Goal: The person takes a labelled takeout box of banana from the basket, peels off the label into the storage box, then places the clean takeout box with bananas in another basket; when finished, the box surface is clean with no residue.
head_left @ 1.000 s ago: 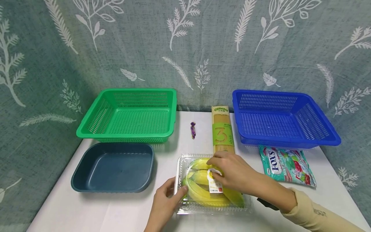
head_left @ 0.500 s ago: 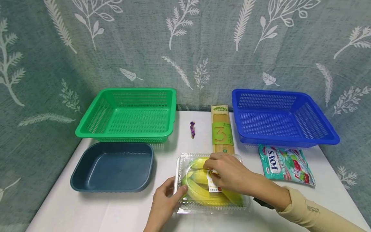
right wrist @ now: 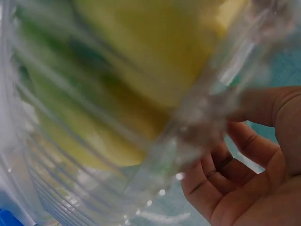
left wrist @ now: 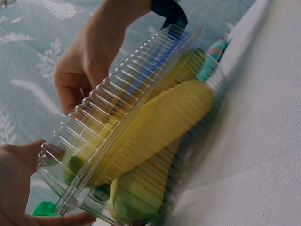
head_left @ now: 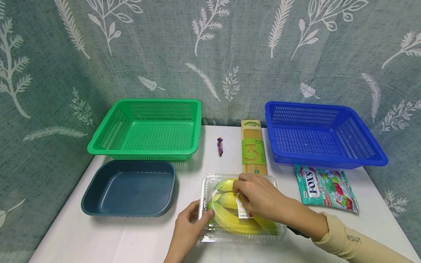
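A clear plastic clamshell box [head_left: 205, 186] of bananas [head_left: 227, 215] sits on the table, its lid down and a white label [head_left: 243, 212] on top. My left hand [head_left: 189, 228] grips the box's left side, thumb over the edge; the left wrist view shows the thumb [left wrist: 37, 155] above the rim and a finger below. My right hand [head_left: 263, 193] is over the lid with bent fingers, covering part of the label. In the right wrist view its thumb [right wrist: 263, 106] reaches to the blurred box; whether the fingertips pinch the label is hidden.
Behind stand a green basket [head_left: 144, 152] and a blue basket [head_left: 325, 160]. A dark blue tub [head_left: 131, 212] is at the left. A purple-wrapped candy [head_left: 220, 147], a spaghetti pack [head_left: 253, 149] and a Fox's candy bag [head_left: 329, 190] lie around the box.
My right hand has shifted slightly left and down over the label, hiding more of its upper part. My left hand and the box stay in place.
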Tool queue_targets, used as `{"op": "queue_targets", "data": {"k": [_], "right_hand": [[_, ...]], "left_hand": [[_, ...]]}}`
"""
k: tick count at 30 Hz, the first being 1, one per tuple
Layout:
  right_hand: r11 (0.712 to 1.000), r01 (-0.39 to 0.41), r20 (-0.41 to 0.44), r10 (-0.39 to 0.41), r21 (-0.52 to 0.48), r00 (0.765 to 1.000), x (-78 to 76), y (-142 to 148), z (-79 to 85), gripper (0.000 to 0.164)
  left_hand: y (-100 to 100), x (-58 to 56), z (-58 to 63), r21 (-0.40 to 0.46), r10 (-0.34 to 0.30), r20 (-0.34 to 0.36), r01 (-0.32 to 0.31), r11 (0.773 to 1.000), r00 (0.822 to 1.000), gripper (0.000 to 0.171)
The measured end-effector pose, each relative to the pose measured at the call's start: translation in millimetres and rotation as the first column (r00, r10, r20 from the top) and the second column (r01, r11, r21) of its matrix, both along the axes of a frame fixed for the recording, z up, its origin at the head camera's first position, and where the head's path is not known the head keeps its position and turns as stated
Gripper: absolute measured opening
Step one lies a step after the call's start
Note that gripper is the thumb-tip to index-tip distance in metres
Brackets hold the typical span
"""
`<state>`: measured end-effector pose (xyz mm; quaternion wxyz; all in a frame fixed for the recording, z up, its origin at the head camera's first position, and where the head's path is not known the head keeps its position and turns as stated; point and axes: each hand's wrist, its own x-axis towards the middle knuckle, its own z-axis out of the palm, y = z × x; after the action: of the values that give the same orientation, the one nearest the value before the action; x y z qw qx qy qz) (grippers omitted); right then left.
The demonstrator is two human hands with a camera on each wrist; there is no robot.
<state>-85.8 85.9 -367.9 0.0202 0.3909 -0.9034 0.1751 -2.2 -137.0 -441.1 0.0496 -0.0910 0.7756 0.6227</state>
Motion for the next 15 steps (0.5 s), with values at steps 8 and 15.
{"op": "queue_targets", "data": {"k": [8, 15], "right_hand": [[1.000, 0.030, 0.021, -0.030, -0.008, 0.999, -0.8, 0.2, 0.3, 0.020], [1.000, 0.021, -0.037, -0.022, -0.022, 0.999, -1.6, -0.9, -1.6, 0.021]], "left_hand": [[1.2, -0.5, 2.6, -0.004, 0.001, 0.002, -0.001, 1.000, 1.000, 0.051], [1.1, 1.3, 3.3, -0.014, 0.011, 0.005, -0.010, 1.000, 1.000, 0.051]]}}
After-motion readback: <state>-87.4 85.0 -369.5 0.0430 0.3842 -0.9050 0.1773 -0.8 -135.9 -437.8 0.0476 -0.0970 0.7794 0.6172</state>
